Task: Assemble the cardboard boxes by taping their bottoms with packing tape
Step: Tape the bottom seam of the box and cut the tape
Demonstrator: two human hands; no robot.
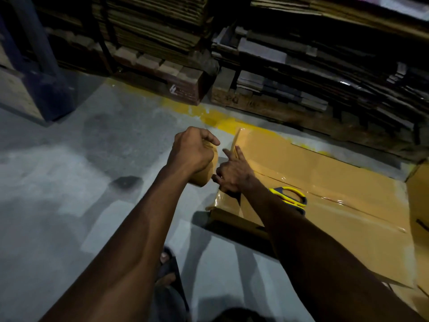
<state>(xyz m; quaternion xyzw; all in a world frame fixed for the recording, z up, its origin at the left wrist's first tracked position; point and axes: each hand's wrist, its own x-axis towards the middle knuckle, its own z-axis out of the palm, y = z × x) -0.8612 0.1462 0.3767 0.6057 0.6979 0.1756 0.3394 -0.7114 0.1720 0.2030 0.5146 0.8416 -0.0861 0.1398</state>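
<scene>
In the head view, a roll of brown packing tape (205,175) was gripped by the left hand (193,151), whose fingers were curled tight over its smooth, rounded side, just beside the end of the cardboard box (336,182). The box, tan and flat-topped, was laid on the grey, mottled concrete floor (92,159). Glossy clear strips were seen along its centre seam. The right hand (232,173) was rested on the box's end, its index finger held straight and the other fingers curled at the edge; whether anything was pinched could not be told. Scissors (292,197) with yellow and dark handles were laid on the box top. A worn yellow painted line (209,115) was seen behind the box. Stacks of flattened corrugated cardboard (157,26) were shelved beyond. A white logo was printed on a brown carton (185,89); its lettering could not be read.
</scene>
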